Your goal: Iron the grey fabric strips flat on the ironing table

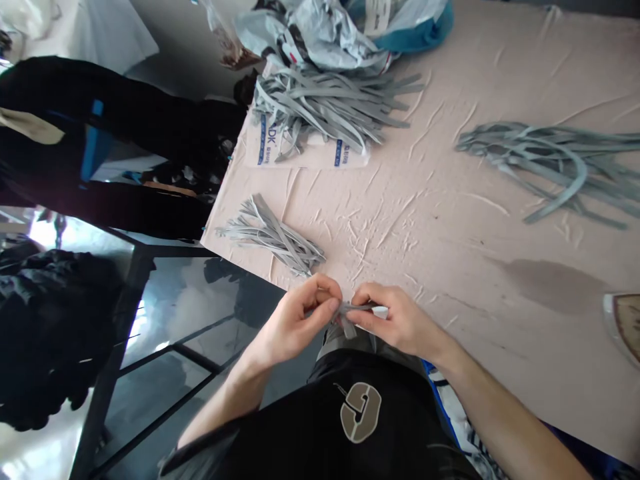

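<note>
Grey strip is held between the two hands, just at the near edge of the table, in front of the person's black garment. Thumb and forefinger of the left hand are pinched narrow on it; those of the right hand pinch it also, a little to the right, and one end hangs down between them. Whether the hands touch the table edge, I cannot tell. Near the left hand, on its far side, a small bundle of grey strips lies by the near left corner, some of it close to the edge. Beyond the hands, thin scraps are scattered over the pinkish cover, and a broad stretch of this cover reaches to the right. At the far left, a bigger pile rests partly on a printed plastic bag, close to the left edge, with crumpled bags behind it. On the right side, another bundle runs out of view, and nearer, a rounded object is cut by the border. Left of the table, lower, stands a dark frame.
</note>
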Available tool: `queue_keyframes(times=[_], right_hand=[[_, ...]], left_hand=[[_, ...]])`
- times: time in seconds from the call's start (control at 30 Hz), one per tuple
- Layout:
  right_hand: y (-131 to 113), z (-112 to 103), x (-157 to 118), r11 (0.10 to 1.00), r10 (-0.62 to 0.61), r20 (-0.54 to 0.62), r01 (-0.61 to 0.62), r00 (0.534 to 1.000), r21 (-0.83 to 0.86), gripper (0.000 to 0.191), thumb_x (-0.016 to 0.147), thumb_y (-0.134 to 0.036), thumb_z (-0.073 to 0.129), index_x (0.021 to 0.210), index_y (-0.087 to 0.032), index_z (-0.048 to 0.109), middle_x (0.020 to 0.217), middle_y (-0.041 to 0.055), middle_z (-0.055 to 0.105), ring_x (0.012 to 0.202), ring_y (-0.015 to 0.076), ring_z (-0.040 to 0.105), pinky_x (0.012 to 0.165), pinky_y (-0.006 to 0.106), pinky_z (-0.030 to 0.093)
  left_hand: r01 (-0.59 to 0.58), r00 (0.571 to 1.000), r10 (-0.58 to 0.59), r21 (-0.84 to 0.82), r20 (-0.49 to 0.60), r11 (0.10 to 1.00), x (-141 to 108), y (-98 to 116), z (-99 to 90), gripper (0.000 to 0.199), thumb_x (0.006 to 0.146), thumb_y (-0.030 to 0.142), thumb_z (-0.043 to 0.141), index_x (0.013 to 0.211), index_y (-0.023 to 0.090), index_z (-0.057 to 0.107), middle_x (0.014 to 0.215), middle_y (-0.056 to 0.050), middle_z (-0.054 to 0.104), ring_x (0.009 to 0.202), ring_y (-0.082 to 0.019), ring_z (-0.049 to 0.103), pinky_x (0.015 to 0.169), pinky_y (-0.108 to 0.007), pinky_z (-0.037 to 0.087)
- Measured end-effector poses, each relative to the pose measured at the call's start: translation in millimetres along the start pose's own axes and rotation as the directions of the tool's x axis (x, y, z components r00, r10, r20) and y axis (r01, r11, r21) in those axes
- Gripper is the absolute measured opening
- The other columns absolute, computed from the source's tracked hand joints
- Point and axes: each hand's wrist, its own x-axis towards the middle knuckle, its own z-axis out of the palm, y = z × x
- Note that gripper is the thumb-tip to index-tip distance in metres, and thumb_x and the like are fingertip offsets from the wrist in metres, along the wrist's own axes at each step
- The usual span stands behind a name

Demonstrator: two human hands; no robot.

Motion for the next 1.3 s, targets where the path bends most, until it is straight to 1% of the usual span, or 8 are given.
queue_keyframes(times=[0.13, 0.27, 0.4, 0.57, 0.73, 0.9, 1.07, 1.3], right_hand=[[-3, -5, -10, 0.987, 0.112, -0.069, -0.103, 0.991, 0.127, 0.023, 0.096, -0.041, 0.061, 0.087, -0.020, 0.059, 0.081, -0.0018, 0.062, 0.075, 0.0100, 0.056, 0.063, 0.024, 0.042], [-3, -7, -17, 0.982, 0.098, -0.105, -0.079, 0.990, 0.172, 0.018, 0.098, -0.037, 0.059, 0.092, -0.020, 0.059, 0.084, -0.0010, 0.065, 0.073, 0.0094, 0.056, 0.065, 0.025, 0.044], [2, -17, -26, 0.978, 0.123, -0.175, -0.090, 0.977, 0.187, 0.023, 0.098, -0.043, 0.057, 0.100, -0.021, 0.060, 0.081, -0.0019, 0.059, 0.068, 0.0094, 0.049, 0.061, 0.025, 0.041], [11, -35, -44, 0.968, 0.188, -0.135, -0.160, 0.973, 0.192, 0.035, 0.099, -0.050, 0.055, 0.084, -0.019, 0.063, 0.069, -0.0030, 0.050, 0.063, 0.0089, 0.042, 0.055, 0.024, 0.034], [20, -47, -97, 0.954, 0.269, -0.070, -0.256, 0.961, 0.153, 0.030, 0.096, -0.046, 0.060, 0.085, -0.020, 0.069, 0.075, -0.0017, 0.064, 0.066, 0.0092, 0.053, 0.059, 0.023, 0.040], [34, -57, -176, 0.912, 0.408, -0.126, -0.396, 0.904, 0.107, 0.031, 0.097, -0.046, 0.059, 0.084, -0.020, 0.070, 0.077, 0.0003, 0.069, 0.068, 0.0117, 0.058, 0.061, 0.024, 0.044], [66, -106, -212, 0.889, 0.440, -0.376, -0.454, 0.815, 0.057, 0.037, 0.094, -0.054, 0.059, 0.083, -0.020, 0.069, 0.066, -0.0014, 0.061, 0.057, 0.0107, 0.052, 0.053, 0.024, 0.041], [118, -195, -185, 0.772, 0.395, -0.679, -0.624, 0.619, -0.120, 0.029, 0.091, -0.044, 0.055, 0.080, -0.020, 0.067, 0.056, -0.0007, 0.059, 0.051, 0.0136, 0.055, 0.055, 0.028, 0.043]], left_hand=[[-0.015, 0.999, 0.014, 0.039, 0.031, 0.999, 18, 3, 8.3, 0.030, 0.099, 0.048, 0.056, 0.111, 0.020, 0.058, 0.082, -0.001, 0.067, 0.074, -0.013, 0.061, 0.065, -0.025, 0.047], [-0.009, 0.990, -0.011, 0.141, 0.139, 0.990, 31, 4, 14.4, 0.030, 0.100, 0.048, 0.055, 0.095, 0.019, 0.064, 0.083, -0.002, 0.068, 0.077, -0.014, 0.064, 0.071, -0.027, 0.051], [-0.097, 0.995, 0.085, 0.290, 0.055, 0.952, 42, 8, 20.0, 0.028, 0.098, 0.046, 0.059, 0.086, 0.021, 0.065, 0.077, -0.001, 0.066, 0.074, -0.014, 0.062, 0.070, -0.029, 0.050], [-0.181, 0.982, 0.157, 0.297, 0.104, 0.938, 50, 11, 24.0, 0.024, 0.098, 0.043, 0.058, 0.087, 0.023, 0.064, 0.086, -0.005, 0.070, 0.078, -0.017, 0.064, 0.073, -0.035, 0.052], [-0.057, 0.970, 0.018, 0.153, 0.243, 0.987, 35, 7, 5.6, 0.019, 0.095, 0.041, 0.063, 0.084, 0.026, 0.061, 0.064, -0.003, 0.066, 0.058, -0.017, 0.059, 0.056, -0.034, 0.047], [0.003, 0.938, -0.073, 0.201, 0.340, 0.980, 27, 12, -9.3, 0.012, 0.093, 0.037, 0.064, 0.090, 0.026, 0.069, 0.068, -0.005, 0.070, 0.062, -0.020, 0.066, 0.056, -0.034, 0.052], [-0.030, 0.978, -0.057, 0.409, 0.200, 0.912, 88, 6, 22.5, 0.015, 0.091, 0.039, 0.064, 0.089, 0.024, 0.066, 0.071, -0.001, 0.071, 0.065, -0.017, 0.066, 0.062, -0.030, 0.052], [-0.110, 0.994, 0.078, 0.646, 0.078, 0.755, 215, -25, 99.0, 0.011, 0.087, 0.028, 0.057, 0.091, 0.021, 0.064, 0.071, 0.001, 0.070, 0.063, -0.014, 0.062, 0.064, -0.025, 0.043]])
